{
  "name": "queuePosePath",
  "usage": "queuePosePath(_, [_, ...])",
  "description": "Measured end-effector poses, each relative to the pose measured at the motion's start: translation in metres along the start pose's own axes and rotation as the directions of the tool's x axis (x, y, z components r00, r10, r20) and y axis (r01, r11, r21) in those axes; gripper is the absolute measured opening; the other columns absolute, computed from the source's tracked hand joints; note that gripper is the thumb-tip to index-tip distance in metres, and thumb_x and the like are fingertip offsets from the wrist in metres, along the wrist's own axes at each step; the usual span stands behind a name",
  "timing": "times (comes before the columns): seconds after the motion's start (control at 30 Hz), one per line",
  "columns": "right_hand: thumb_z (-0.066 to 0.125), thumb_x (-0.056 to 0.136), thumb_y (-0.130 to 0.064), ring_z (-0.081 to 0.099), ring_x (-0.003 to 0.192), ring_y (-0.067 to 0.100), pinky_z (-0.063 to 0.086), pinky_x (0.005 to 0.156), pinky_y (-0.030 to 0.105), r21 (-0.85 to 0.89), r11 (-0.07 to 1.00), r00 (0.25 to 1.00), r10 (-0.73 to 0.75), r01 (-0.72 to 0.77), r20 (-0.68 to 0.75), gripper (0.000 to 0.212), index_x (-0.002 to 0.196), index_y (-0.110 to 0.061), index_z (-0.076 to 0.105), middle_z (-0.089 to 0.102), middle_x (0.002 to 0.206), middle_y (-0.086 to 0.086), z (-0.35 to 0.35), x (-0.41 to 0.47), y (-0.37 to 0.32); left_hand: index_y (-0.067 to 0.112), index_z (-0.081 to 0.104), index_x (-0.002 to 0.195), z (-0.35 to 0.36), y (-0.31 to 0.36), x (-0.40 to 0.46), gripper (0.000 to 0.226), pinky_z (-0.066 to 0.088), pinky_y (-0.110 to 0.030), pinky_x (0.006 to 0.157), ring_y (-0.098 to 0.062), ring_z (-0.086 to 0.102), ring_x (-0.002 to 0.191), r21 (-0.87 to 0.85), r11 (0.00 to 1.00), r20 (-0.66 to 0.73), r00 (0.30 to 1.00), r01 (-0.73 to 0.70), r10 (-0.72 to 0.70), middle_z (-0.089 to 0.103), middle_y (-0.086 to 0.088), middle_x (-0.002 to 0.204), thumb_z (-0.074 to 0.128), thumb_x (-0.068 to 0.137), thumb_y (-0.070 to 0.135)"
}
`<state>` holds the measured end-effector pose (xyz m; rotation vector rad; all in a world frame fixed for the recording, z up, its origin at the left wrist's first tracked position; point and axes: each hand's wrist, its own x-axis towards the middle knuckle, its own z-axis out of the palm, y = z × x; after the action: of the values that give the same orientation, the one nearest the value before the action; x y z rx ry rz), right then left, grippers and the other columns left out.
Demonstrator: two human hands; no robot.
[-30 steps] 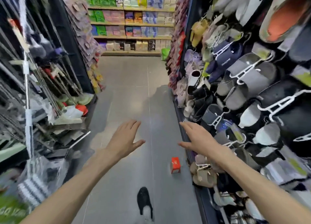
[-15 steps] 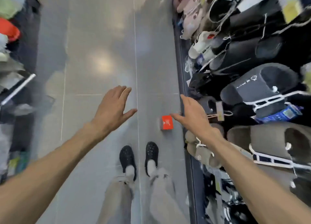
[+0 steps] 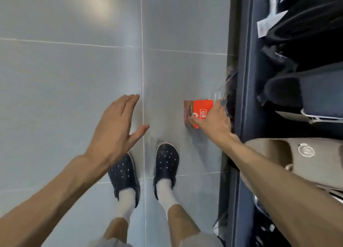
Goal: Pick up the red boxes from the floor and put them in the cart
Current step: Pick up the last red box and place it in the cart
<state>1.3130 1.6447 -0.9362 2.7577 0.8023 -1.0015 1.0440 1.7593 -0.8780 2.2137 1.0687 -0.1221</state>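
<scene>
A small red box [image 3: 199, 110] stands on the grey tiled floor [image 3: 74, 70], close to the base of the rack on the right. My right hand [image 3: 215, 120] reaches down over it, with the thumb on its near left side and the fingers around its far right edge, covering that corner. My left hand [image 3: 117, 124] hovers over the floor to the box's left, fingers spread and holding nothing. No cart is in view.
A dark blue rack base [image 3: 245, 98] runs along the right, with black slippers [image 3: 297, 90] and beige slippers [image 3: 297, 159] hanging out over it. My feet in dark clogs [image 3: 167, 159] stand just behind the box. Bare floor stretches to the left.
The view has tipped down and come closer to the floor. My right hand went from beside the red box to closing around it. My left hand stays spread.
</scene>
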Motion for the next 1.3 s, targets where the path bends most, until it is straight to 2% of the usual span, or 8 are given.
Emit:
queuePosePath(0.2, [0.086,0.065,-0.049,0.048,0.123,0.038,0.045,0.099,0.053,0.150,0.981,0.991,0.132,-0.126,-0.027,0.113,0.145,-0.004,0.021,0.043,0.137,0.017,0.065,0.033,0.014,0.017,0.027,0.151,0.047,-0.037,-0.013,0.071,0.026,-0.036,0.117,-0.022,0.031,0.142,-0.059,0.992,0.055,0.993,0.109,-0.105,0.037,-0.005,0.153,0.052,0.095,0.052])
queuePosePath(0.37, [0.083,0.063,-0.047,0.060,0.103,0.035,0.052,0.086,0.051,0.187,0.970,0.986,0.164,-0.157,-0.020,0.088,0.126,-0.009,0.036,0.054,0.116,0.012,0.057,0.035,0.014,0.020,0.027,0.151,0.040,-0.051,-0.021,0.070,0.026,-0.033,0.116,-0.019,0.031,0.141,-0.077,0.986,0.085,0.986,0.149,-0.142,0.037,-0.002,0.153,0.049,0.095,0.055])
queuePosePath(0.43, [0.081,0.060,-0.049,0.062,0.096,0.032,0.054,0.081,0.048,0.162,0.981,0.994,0.109,-0.105,-0.019,0.083,0.121,-0.012,0.038,0.057,0.110,0.008,0.038,0.025,0.009,0.020,0.027,0.151,0.028,-0.053,-0.023,0.070,0.026,-0.034,0.117,-0.020,0.031,0.142,-0.046,0.990,0.079,0.988,0.135,-0.131,0.037,-0.003,0.154,0.048,0.095,0.056])
queuePosePath(0.63, [0.082,0.059,-0.052,0.060,0.089,0.011,0.055,0.074,0.039,0.139,0.950,0.960,-0.273,0.279,-0.059,0.078,0.123,-0.031,0.043,0.059,0.107,-0.010,-0.079,-0.048,-0.047,0.021,0.025,0.153,-0.074,-0.040,-0.039,0.073,0.028,-0.036,0.117,-0.019,0.029,0.143,0.004,0.994,0.020,0.994,0.105,-0.105,0.035,-0.002,0.155,0.037,0.094,0.063])
queuePosePath(0.87, [0.077,0.066,-0.068,0.058,0.095,0.011,0.054,0.077,0.039,0.032,0.794,0.793,-0.603,0.607,-0.093,0.081,0.130,-0.036,0.038,0.058,0.111,-0.011,-0.255,-0.181,-0.168,0.021,0.025,0.153,-0.285,0.011,-0.105,0.073,0.027,-0.035,0.117,-0.020,0.030,0.143,0.103,0.992,-0.140,0.989,0.068,-0.054,0.033,-0.001,0.157,0.038,0.095,0.064])
queuePosePath(1.0, [0.074,0.069,-0.065,0.058,0.099,0.016,0.053,0.081,0.043,-0.093,0.671,0.659,-0.741,0.736,-0.132,0.078,0.132,-0.034,0.039,0.057,0.114,-0.009,-0.341,-0.265,-0.253,0.019,0.029,0.151,-0.404,0.020,-0.165,0.075,0.027,-0.036,0.117,-0.023,0.033,0.142,0.181,0.978,-0.254,0.966,0.099,-0.051,0.036,-0.003,0.155,0.034,0.093,0.067])
queuePosePath(1.13, [0.073,0.071,-0.063,0.055,0.101,0.016,0.053,0.079,0.039,-0.150,0.517,0.504,-0.856,0.843,-0.117,0.071,0.128,-0.036,0.040,0.056,0.113,-0.010,-0.415,-0.357,-0.331,0.013,0.038,0.146,-0.511,0.024,-0.238,0.074,0.030,-0.038,0.114,-0.025,0.040,0.137,0.184,0.967,-0.407,0.910,0.174,-0.086,0.044,-0.005,0.148,0.039,0.092,0.064])
queuePosePath(1.3, [0.067,0.062,-0.059,0.058,0.086,0.016,0.053,0.069,0.038,-0.170,0.328,0.320,-0.944,0.929,-0.075,0.062,0.112,-0.028,0.049,0.061,0.099,-0.007,-0.487,-0.494,-0.409,0.017,0.037,0.147,-0.607,0.037,-0.360,0.073,0.025,-0.036,0.117,-0.023,0.036,0.139,0.155,0.941,-0.572,0.804,0.301,-0.163,0.044,-0.004,0.148,0.041,0.092,0.065])
